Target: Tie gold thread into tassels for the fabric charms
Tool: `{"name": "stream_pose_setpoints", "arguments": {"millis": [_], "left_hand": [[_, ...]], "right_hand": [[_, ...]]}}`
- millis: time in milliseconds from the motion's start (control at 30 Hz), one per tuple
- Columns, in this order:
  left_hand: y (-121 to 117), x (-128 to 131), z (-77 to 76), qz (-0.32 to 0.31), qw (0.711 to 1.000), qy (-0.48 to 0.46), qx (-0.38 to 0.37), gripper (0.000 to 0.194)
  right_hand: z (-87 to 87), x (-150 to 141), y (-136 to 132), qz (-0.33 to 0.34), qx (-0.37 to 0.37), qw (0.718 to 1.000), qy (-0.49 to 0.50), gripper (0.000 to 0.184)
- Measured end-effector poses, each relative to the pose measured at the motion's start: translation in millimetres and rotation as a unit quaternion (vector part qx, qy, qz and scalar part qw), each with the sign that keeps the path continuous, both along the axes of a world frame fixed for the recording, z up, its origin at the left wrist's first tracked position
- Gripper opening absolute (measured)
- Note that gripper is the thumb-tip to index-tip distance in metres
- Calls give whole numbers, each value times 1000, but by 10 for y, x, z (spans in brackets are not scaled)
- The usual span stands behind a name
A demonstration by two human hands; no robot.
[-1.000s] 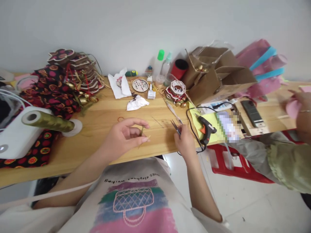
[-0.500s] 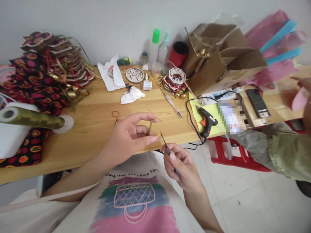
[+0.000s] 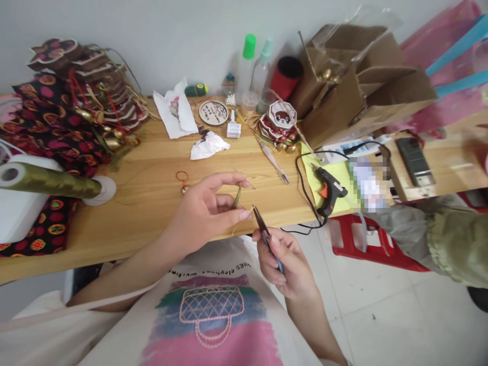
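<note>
Between the thumb and fingers of my left hand (image 3: pixel 213 206), a narrow olive-green ribbon (image 3: pixel 237 196) is pinched, with a thin pale strand showing by the thumb tip. My right hand (image 3: pixel 285 259) is closed around dark tweezers (image 3: pixel 263 226). Their tips point up and away from me, slightly parted, close to the left thumb tip. Beyond the left hand, a red cord loop (image 3: pixel 182 177) lies on the wooden table (image 3: pixel 145 213), its small gold bell partly hidden by the hand.
At the left stand a spool of olive ribbon (image 3: pixel 49 181) and stacked ornaments with bells (image 3: pixel 102 96). A glue gun (image 3: pixel 330 188) with a black cable lies right, near a phone (image 3: pixel 368 183). Cardboard boxes (image 3: pixel 335 112) stand behind. Another person's sleeve (image 3: pixel 457 249) is at far right.
My right hand has brought the tweezers leftward and toward me, up to the left thumb. Their tips have parted slightly in the last half second. The left hand keeps the ribbon; the view has shifted.
</note>
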State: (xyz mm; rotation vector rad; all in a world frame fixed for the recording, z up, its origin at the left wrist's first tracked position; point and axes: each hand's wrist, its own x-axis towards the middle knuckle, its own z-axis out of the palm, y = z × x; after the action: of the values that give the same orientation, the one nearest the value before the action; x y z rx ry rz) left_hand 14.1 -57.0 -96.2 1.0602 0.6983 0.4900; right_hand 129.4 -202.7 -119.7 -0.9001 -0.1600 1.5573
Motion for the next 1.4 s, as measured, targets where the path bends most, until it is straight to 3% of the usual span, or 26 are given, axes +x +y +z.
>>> {"name": "stream_pose_setpoints", "arguments": {"millis": [1400], "left_hand": [[0,-12,-33,-13,1000,-1,-6,44]], "right_hand": [[47,22,24,4,-37,999,-8,27]]}}
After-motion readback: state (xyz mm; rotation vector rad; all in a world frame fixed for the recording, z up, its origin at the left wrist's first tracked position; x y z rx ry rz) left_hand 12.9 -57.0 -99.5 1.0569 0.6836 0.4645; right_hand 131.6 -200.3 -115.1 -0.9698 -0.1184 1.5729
